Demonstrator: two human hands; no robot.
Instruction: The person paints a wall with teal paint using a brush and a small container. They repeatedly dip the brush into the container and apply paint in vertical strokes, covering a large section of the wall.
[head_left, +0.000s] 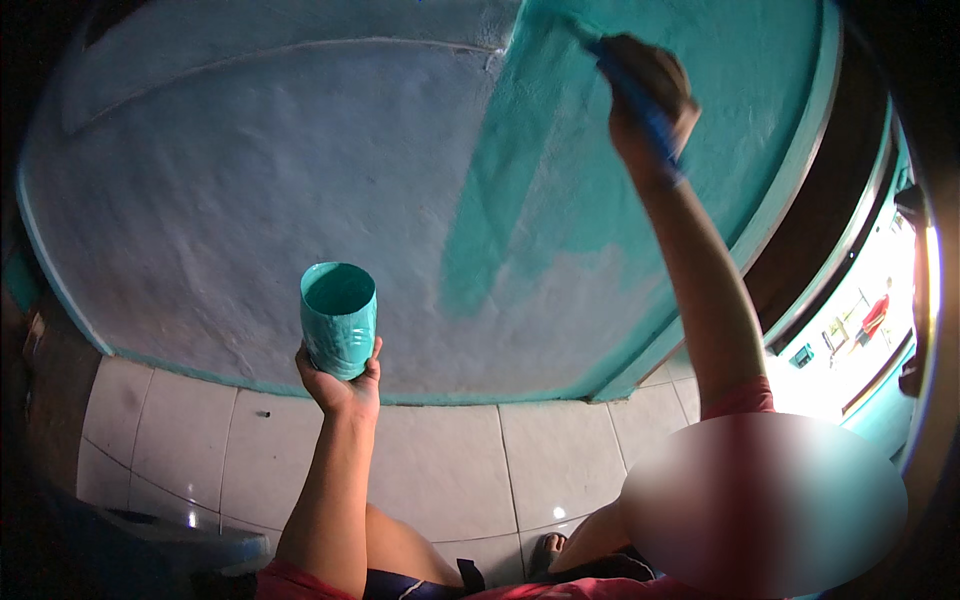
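My left hand (341, 382) grips the lower part of a cut-off plastic bottle or cup (339, 345) coated in turquoise paint. Its round mouth faces up, and turquoise paint shows inside. Up at the top right, my right hand (654, 90) holds a paintbrush by its blue handle (637, 94). The blurred bristle end (574, 28) is against or very close to the wall. Fresh turquoise paint (499, 195) runs down the wall in a broad stripe left of that hand, beside more turquoise. The wall's left part (262, 195) is grey-blue.
Pale floor tiles (442, 465) meet the wall along a turquoise-edged base. A raised turquoise border (787, 180) flanks a dark opening on the right. Beyond it, a person in red (874, 319) stands in bright light. A blue object (202, 551) lies at lower left.
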